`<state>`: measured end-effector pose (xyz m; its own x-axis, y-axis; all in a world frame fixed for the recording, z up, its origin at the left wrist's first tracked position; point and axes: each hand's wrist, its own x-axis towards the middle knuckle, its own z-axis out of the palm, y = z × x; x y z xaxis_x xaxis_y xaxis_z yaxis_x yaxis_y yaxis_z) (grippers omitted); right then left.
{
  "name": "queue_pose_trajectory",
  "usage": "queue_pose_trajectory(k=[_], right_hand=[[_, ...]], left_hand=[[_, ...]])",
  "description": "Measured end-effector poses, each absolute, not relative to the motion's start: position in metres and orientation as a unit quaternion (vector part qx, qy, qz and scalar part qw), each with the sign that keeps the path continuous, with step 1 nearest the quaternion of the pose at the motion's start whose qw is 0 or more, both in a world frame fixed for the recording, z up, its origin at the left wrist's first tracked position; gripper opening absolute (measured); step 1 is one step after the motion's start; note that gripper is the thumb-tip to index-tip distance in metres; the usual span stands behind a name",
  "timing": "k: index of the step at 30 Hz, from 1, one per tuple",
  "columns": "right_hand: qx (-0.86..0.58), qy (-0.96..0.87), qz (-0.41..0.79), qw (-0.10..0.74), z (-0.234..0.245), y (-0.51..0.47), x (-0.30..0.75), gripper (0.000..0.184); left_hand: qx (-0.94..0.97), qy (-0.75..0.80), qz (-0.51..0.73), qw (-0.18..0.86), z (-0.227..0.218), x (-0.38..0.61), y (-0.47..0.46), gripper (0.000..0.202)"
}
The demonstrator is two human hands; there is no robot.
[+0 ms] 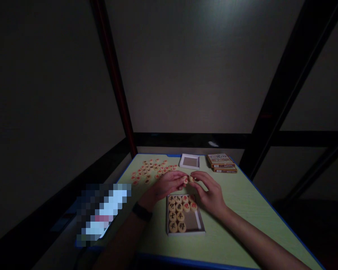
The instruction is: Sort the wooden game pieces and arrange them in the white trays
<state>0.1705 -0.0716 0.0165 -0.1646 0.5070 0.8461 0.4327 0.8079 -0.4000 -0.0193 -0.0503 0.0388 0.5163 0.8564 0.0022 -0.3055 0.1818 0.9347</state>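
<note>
Both hands meet above the far edge of a shallow white box [195,221]. My left hand [169,183] pinches a round Chinese chess piece [186,180] with red marking between thumb and fingers. Close beside it, my right hand [211,191] grips another chess piece [191,179]; its marking is hard to make out. Inside the box, black-marked pieces [172,216] fill the left columns and red-marked pieces [186,206] lie at the upper right. The box's lower right part shows bare floor.
Many loose chess pieces [146,168] lie scattered at the table's far left. A second white tray [189,161] is at the back, left of stacked game boxes [221,163]. A pixelated bright device [108,210] sits at the left edge of the green table [248,225].
</note>
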Motion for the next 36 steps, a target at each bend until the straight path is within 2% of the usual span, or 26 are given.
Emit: queue_pose_trajectory(k=[7,21,26,29,33,36], right_hand=[[-0.277,-0.804,0.025,0.526,0.020,-0.075,0.169,0.019],[-0.261,-0.805,0.013,0.533,0.026,-0.082,0.165,0.020],[-0.266,-0.826,-0.022,0.496,0.031,-0.080,0.169,0.021],[-0.282,-0.858,0.001,0.429,0.043,-0.088,0.174,0.020],[-0.283,-0.927,0.064,0.238,0.062,-0.110,0.177,0.028],[-0.272,-0.950,0.055,0.145,0.066,-0.123,0.175,0.028]], left_hand=[[0.508,0.284,0.372,0.723,0.043,-0.022,-0.053,0.044],[0.533,0.277,0.353,0.718,0.044,-0.024,-0.056,0.046],[0.543,0.281,0.354,0.708,0.042,-0.023,-0.054,0.050],[0.533,0.293,0.409,0.681,0.043,-0.021,-0.052,0.047],[0.511,0.333,0.483,0.629,0.042,-0.023,-0.047,0.039],[0.502,0.350,0.496,0.616,0.040,-0.025,-0.044,0.036]])
